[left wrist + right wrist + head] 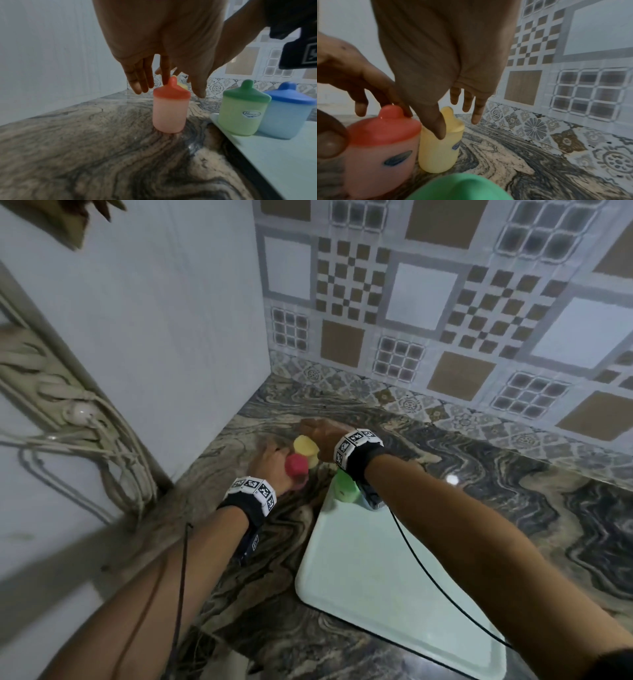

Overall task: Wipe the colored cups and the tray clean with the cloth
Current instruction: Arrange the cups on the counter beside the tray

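The red-lidded pink cup (pixel 169 115) stands on the marble counter just left of the pale tray (pixel 283 162). My left hand (pixel 171 90) hovers over it with straight fingers (pixel 137 86), one touching the spout, the thumb apart from the lid. Right behind it stands the yellow cup (pixel 438 151). Above that cup my right hand (pixel 457 121) spreads straight fingers, its thumb in front of the lid, holding nothing. The green cup (pixel 243 112) and the blue cup (pixel 288 115) stand side by side on the tray's far corner. No cloth is in view.
The counter (pixel 513 491) ends in a corner: a plain white wall (pixel 171 337) on the left, a patterned tiled wall (pixel 445 302) behind. Cables and a socket (pixel 78 414) hang on the left wall. The tray's (pixel 394 577) near part is bare.
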